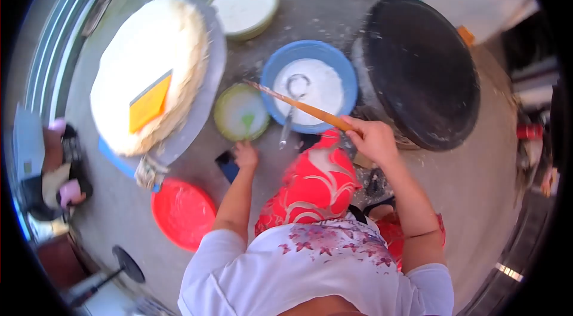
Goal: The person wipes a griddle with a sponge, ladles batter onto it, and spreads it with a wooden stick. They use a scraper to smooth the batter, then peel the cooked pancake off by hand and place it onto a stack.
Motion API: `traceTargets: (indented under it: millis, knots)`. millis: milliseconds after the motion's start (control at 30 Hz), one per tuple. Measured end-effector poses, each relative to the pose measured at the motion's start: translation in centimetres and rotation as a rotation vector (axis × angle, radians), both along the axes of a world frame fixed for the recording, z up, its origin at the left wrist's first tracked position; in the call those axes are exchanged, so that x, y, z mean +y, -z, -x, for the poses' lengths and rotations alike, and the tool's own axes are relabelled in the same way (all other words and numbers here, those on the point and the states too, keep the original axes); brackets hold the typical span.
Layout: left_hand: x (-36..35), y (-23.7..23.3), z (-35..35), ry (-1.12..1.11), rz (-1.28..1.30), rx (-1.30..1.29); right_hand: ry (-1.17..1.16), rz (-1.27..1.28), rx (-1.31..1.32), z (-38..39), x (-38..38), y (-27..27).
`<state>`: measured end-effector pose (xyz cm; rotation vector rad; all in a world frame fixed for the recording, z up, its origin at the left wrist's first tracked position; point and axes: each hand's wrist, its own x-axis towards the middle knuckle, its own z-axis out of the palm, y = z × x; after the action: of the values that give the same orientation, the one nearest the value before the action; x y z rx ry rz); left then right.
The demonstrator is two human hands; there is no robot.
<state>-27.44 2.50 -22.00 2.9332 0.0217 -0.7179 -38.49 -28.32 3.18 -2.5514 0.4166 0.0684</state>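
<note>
My right hand [373,140] is closed round one end of a long wooden stick [313,112], which slants up and left over a blue basin [348,64] to the rim of a small yellow-green bowl [221,111]. White batter [316,77] fills the basin, and a metal ladle [287,128] rests in it, handle toward me. The small bowl contains cloudy liquid and a green object [247,119]. At this bowl's near rim is my left hand [245,155], fingers reaching forward and somewhat blurred. Beside it on the floor lies a dark, phone-like flat object [227,166].
A round black griddle [424,71] stands at right. At left, a tall pale stack of thin round sheets [128,53] carries an orange scraper [150,103]. A red basin [183,213] sits near my left arm, and another batter bowl [246,34] stands behind.
</note>
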Motion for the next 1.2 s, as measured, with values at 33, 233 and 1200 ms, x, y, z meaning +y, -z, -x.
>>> traceTargets:
  millis: [33, 233, 1200]
  knots:
    - [1.0, 3.3, -0.5, -0.041, 0.087, 0.014, -0.125, 0.097, -0.005, -1.5, 0.6, -0.6]
    - [1.0, 0.2, -1.5, -0.341, 0.416, 0.024, -0.477, 0.343, 0.218, -10.5, 5.2, 1.3]
    - [2.0, 3.1, -1.6, -0.335, 0.435, -0.198, -0.549, 0.407, 0.127, -11.4, 5.4, 8.6]
